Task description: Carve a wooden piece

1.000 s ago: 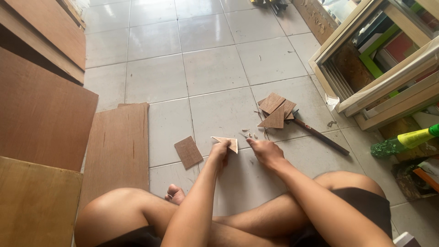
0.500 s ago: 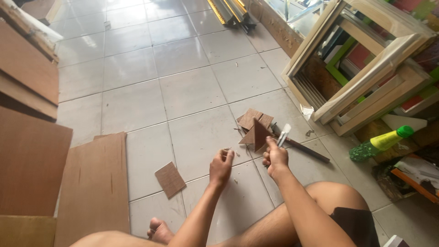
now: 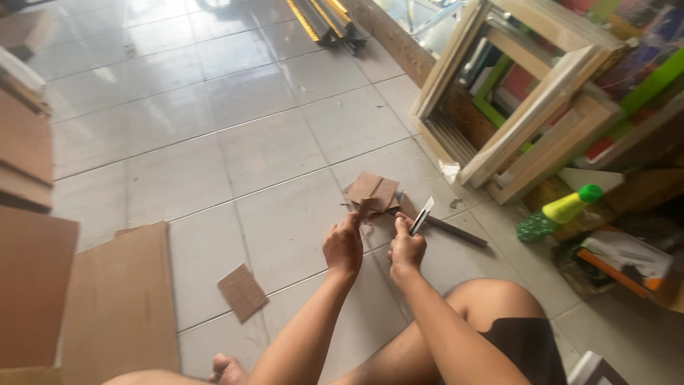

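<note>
Both hands have lifted off the floor since the earlier frame. Tiled floor (image 3: 214, 164) lies open ahead and left. Right hand (image 3: 407, 249) grips a knife (image 3: 422, 215), fingers pressed around it. Left hand (image 3: 343, 246) pinches a small brown piece (image 3: 365, 208), just beside the scrap pile (image 3: 372, 189).

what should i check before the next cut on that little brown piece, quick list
1. Left hand pinches the small brown piece at its edge: ok.
2. Right hand grips the knife blade, blade pointing up and away: ok.
3. Left fingers out of the blade's path: cannot tell, hands are close together.
4. Piece supported on the floor tiles: not ok, it is held in the air.
5. Pile of cut pieces lies just beyond the hands: ok.
</note>
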